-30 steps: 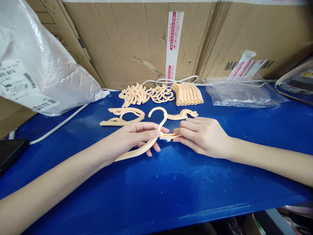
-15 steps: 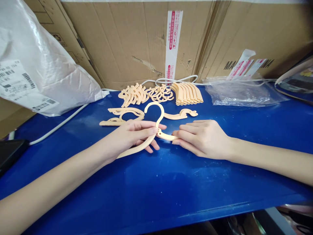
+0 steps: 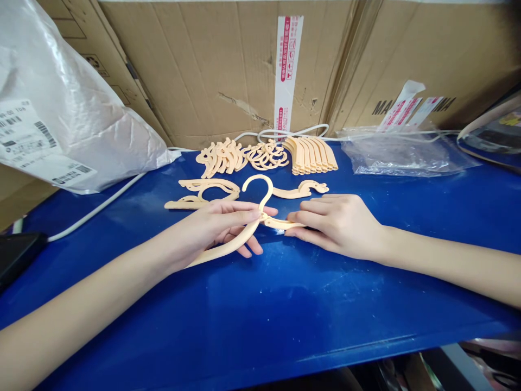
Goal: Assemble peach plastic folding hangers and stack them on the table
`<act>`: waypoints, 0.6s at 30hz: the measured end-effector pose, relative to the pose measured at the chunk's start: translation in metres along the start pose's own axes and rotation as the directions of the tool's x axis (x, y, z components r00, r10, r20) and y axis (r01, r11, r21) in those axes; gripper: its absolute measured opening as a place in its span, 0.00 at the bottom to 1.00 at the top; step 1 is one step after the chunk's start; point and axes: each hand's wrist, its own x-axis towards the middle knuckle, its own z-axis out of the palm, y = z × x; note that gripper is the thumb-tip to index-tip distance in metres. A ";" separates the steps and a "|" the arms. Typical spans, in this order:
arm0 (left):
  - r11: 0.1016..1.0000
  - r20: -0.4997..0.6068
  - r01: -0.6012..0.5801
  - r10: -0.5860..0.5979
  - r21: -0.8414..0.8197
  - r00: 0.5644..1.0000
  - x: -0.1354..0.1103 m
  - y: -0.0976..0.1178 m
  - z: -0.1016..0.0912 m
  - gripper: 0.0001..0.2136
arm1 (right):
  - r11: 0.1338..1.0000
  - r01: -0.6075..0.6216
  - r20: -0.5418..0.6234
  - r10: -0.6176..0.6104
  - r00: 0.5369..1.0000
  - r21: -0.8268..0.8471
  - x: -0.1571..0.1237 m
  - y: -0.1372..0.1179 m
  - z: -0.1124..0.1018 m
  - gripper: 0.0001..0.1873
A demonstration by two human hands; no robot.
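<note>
A cream plastic folding hanger (image 3: pixel 228 248) is held between both hands over the blue table, its curved hook pointing up and away from me. My left hand (image 3: pixel 217 222) pinches it with thumb and fingers at the joint under the hook; the other fingertips show beneath the left arm. My right hand (image 3: pixel 340 225) grips the right arm of the hanger, hiding its outer end. Just behind lie a folded hanger (image 3: pixel 191 203) at the left and a loose curved arm piece (image 3: pixel 299 191) at the right.
Along the back are piles of curved arm pieces (image 3: pixel 222 157), hooks (image 3: pixel 266 156) and stacked arms (image 3: pixel 311 155). A clear plastic bag (image 3: pixel 402 155) lies at back right. A white parcel bag (image 3: pixel 81 108) and a white cable (image 3: pixel 101 209) are at left. Cardboard boxes (image 3: pixel 211 65) stand behind.
The hanger's right arm has turned slightly, now lying flatter, and my right hand has shifted a little up. The left arm has tilted slightly with my left hand still at the joint.
</note>
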 end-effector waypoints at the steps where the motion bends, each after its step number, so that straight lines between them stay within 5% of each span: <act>1: 1.000 0.008 0.000 0.000 0.010 1.000 0.000 0.000 -0.001 0.14 | 1.000 0.001 -0.001 -0.001 1.000 -0.004 0.000 0.000 0.000 0.18; 18: 0.997 0.062 0.015 -0.020 0.071 0.998 0.003 -0.002 -0.004 0.13 | 0.995 0.048 -0.022 -0.051 0.998 -0.085 -0.001 -0.001 -0.001 0.20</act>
